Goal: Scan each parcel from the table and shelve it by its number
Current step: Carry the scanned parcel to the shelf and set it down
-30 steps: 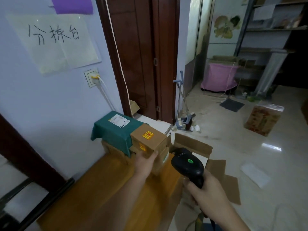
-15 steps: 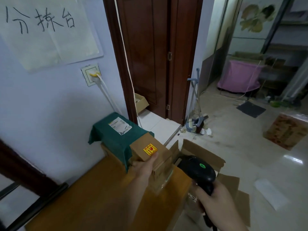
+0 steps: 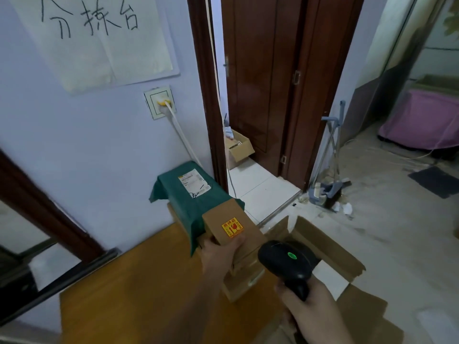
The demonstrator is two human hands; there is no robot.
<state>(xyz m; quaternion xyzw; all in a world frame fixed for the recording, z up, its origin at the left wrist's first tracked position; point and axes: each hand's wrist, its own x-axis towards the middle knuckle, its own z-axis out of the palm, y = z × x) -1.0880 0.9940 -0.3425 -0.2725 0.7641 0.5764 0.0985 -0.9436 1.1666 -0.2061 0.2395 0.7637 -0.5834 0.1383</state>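
The left hand (image 3: 218, 254) grips a small cardboard parcel (image 3: 232, 225) at its near end, thumb curled over the top edge just below a yellow-and-red sticker (image 3: 232, 227), the other fingers hidden beneath. The parcel sits atop other brown boxes (image 3: 244, 274) at the far end of the wooden surface (image 3: 139, 289). Just beyond the fingers lies a green-wrapped parcel (image 3: 191, 194) with a white label. To the right, the right hand (image 3: 310, 309) has its fingers wrapped around the handle of a black scanner (image 3: 288, 264), green light lit, beside the parcel. An open carton (image 3: 330, 247) stands on the floor past it.
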